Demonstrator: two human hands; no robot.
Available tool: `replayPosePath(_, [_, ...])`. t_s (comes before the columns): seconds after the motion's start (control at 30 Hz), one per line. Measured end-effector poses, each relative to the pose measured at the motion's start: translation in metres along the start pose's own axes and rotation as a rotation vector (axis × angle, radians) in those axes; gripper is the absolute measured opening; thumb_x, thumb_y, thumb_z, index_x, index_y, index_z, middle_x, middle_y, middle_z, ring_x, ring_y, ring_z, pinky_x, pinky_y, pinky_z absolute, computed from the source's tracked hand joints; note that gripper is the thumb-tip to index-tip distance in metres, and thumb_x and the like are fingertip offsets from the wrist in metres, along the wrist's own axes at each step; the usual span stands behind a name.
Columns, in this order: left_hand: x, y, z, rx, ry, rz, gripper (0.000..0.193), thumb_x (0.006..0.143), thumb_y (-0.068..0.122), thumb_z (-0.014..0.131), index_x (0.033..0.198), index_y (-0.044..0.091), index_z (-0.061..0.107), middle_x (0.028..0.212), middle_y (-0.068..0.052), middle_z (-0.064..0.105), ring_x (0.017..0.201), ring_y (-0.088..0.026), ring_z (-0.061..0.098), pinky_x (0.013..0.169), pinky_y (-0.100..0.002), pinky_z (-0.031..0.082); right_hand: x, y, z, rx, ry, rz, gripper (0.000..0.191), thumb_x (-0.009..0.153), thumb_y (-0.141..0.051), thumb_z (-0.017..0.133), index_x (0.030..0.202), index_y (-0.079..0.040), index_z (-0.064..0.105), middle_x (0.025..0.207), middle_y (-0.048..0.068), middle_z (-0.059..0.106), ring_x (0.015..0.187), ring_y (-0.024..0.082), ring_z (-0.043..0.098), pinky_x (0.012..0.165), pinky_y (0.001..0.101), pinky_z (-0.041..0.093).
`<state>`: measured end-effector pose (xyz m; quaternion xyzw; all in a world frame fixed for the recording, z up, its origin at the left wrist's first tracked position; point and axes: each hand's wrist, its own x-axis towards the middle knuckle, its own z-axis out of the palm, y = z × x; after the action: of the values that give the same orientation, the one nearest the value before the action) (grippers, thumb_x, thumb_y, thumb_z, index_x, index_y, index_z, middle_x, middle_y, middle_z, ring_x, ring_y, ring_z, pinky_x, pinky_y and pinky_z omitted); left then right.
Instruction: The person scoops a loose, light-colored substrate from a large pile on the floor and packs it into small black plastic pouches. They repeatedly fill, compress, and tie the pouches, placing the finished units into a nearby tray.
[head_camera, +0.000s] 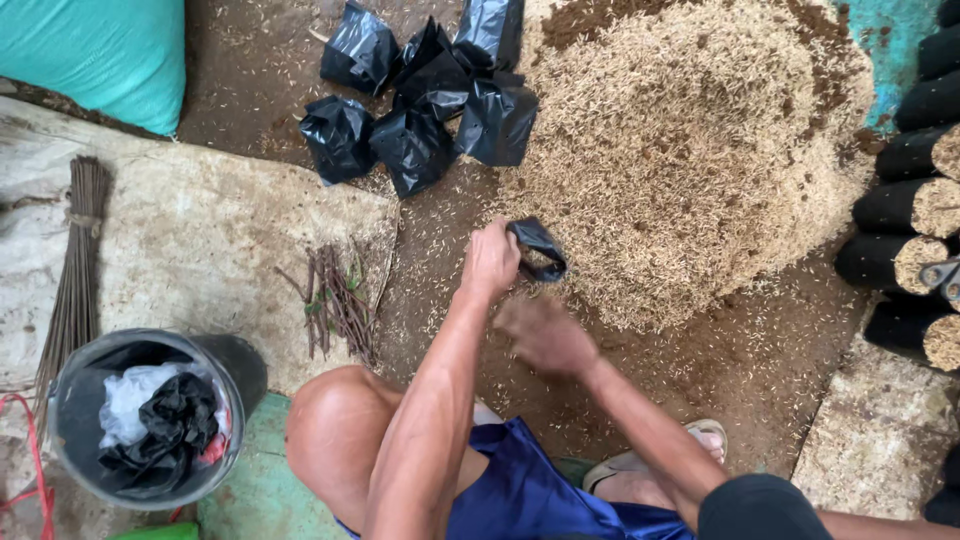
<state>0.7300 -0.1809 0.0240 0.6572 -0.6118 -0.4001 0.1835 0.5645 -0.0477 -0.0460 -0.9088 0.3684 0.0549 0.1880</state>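
I have my left hand (490, 262) pinching the small black bag (538, 250) by its rim so the mouth gapes at the near edge of the husk pile (690, 150), while my right hand (545, 335), blurred, hovers empty, loosely cupped, just beside it.
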Motion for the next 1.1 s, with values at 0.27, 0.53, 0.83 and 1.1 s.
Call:
replayPosePath(0.27, [-0.005, 0.027, -0.016, -0.123, 0.044, -0.043, 0.024, 0.098, 0.014, 0.053, 0.116, 0.003, 0.063, 0.090, -0.031, 0.070, 0.090, -0.048, 0.070, 0.082, -0.055, 0.054, -0.014, 0.141, -0.094, 0.722, 0.267, 0.578, 0.053, 0.110, -0.031, 0.043, 0.157, -0.011, 0.030, 0.163, 0.023, 0.030, 0.150, 0.033, 0.030, 0.123, 0.0515, 0.025])
replayPosePath(0.53, [-0.022, 0.037, -0.014, 0.177, -0.171, -0.213, 0.044, 0.090, 0.016, 0.066, 0.132, 0.010, 0.055, 0.104, -0.020, 0.073, 0.099, -0.037, 0.070, 0.091, -0.049, 0.053, -0.028, 0.148, -0.142, -0.393, 0.786, 0.491, 0.048, 0.086, -0.026, 0.076, 0.131, -0.016, 0.062, 0.123, 0.013, 0.065, 0.113, 0.029, 0.063, 0.101, 0.0492, 0.050])
replayPosePath(0.83, [-0.002, 0.034, 0.021, 0.479, -0.268, 0.188, 0.052, 0.094, -0.005, 0.057, 0.137, 0.024, 0.062, 0.125, -0.007, 0.068, 0.084, -0.025, 0.074, 0.071, -0.041, 0.062, -0.031, 0.146, -0.079, 0.395, 0.818, 0.890, 0.046, 0.089, -0.006, 0.069, 0.133, -0.015, 0.064, 0.122, 0.009, 0.063, 0.096, 0.019, 0.064, 0.068, 0.0270, 0.057])
replayPosePath(1.1, [0.019, 0.048, 0.038, 0.577, -0.295, 0.412, 0.029, 0.093, 0.014, 0.062, 0.116, 0.024, 0.075, 0.113, -0.002, 0.071, 0.077, -0.021, 0.072, 0.068, -0.040, 0.058, -0.033, 0.087, -0.145, 2.397, 1.440, 1.237, 0.024, 0.098, -0.027, 0.056, 0.113, -0.009, 0.060, 0.091, 0.012, 0.066, 0.072, 0.020, 0.064, 0.050, 0.0284, 0.052])
